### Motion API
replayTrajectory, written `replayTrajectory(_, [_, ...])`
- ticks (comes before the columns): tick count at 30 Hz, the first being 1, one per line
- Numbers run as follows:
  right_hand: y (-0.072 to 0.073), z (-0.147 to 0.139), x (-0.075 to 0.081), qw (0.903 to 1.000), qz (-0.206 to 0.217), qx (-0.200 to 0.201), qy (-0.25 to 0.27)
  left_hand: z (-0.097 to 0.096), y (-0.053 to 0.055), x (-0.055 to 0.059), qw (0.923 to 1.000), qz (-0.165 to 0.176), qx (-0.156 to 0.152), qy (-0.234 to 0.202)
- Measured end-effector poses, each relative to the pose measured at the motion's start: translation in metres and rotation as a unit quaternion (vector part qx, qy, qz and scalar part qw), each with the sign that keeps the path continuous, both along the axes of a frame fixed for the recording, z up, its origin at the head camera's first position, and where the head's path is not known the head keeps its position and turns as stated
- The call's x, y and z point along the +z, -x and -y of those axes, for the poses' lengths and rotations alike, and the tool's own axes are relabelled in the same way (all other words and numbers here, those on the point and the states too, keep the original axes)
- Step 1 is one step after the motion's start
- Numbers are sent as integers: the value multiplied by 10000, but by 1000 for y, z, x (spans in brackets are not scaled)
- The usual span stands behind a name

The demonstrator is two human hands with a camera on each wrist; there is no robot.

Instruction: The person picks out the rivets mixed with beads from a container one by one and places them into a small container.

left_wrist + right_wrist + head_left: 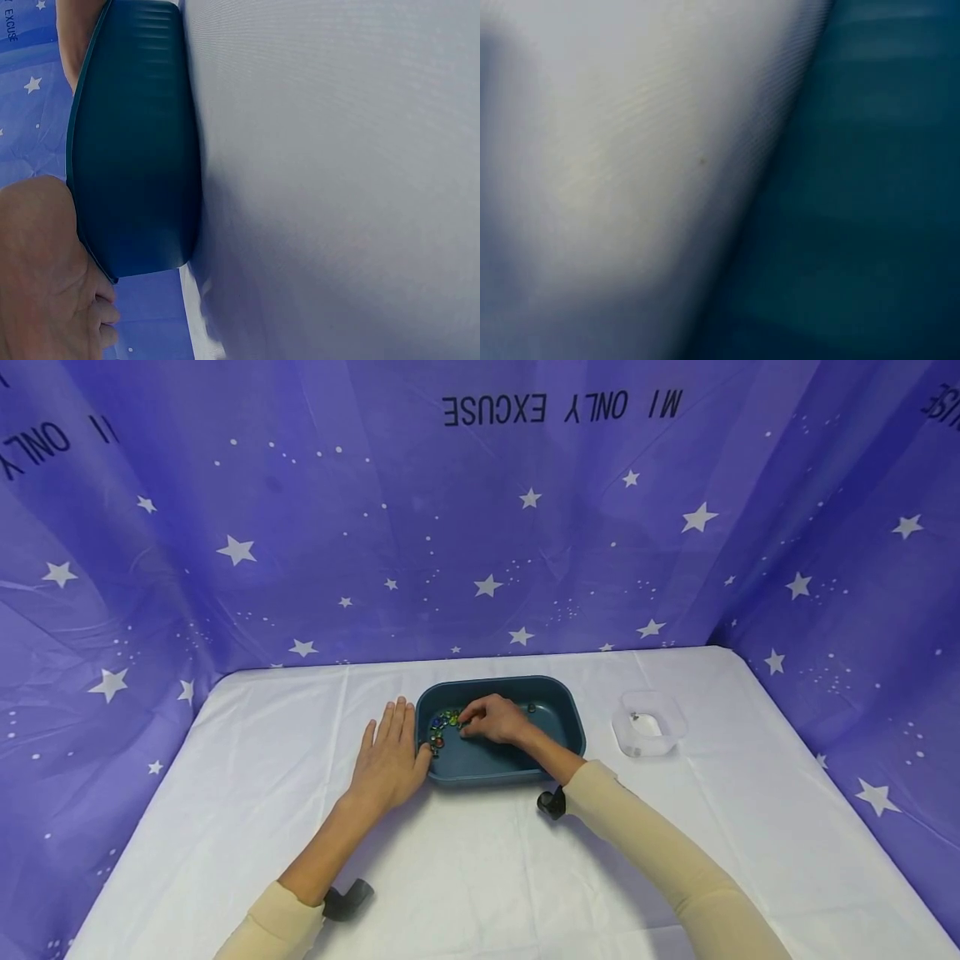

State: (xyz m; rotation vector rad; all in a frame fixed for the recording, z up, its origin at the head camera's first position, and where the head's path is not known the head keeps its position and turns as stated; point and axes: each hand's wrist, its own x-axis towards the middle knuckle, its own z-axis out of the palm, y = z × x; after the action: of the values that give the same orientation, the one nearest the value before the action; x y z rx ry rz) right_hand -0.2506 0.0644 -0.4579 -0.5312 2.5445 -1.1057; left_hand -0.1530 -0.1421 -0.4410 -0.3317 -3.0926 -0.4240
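A dark teal tub (517,770) stands on the table, with several small, shiny coloured marbles (439,722) gathered at its left end. My left hand (390,762) lies along the tub's left side, fingers straight and thumb over the rim. In the left wrist view, that hand (37,270) is against the upper edge of the tub (135,142). Reaching in over the front rim, my right hand (495,720) has thumb and forefinger pinched around a small marble beside the cluster. The right wrist view catches only the tub's outer wall (855,195) and tablecloth.
One dark marble (532,707) lies apart near the tub's back right. To the right stands a clear plastic container (660,745) with a few small bits inside. White cloth (465,877) covers the table, and a purple star-patterned curtain (420,552) hangs behind and at both sides.
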Motion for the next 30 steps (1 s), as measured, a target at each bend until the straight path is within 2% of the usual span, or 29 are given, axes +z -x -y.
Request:
replayTrajectory(7, [0, 2, -2, 9983, -504, 124, -261, 0, 0, -1, 10000, -28, 6, -22])
replayTrajectory(17, [-2, 3, -2, 9961, -814, 281, -181, 1, -1, 0, 10000, -88, -20, 16])
replayTrajectory(25, [1, 0, -2, 9940, -936, 497, 270, 1, 0, 1, 10000, -77, 6, 46])
replayTrajectory(30, [0, -3, 2, 9916, -1017, 488, 634, 0, 0, 1, 9999, -160, -4, 57])
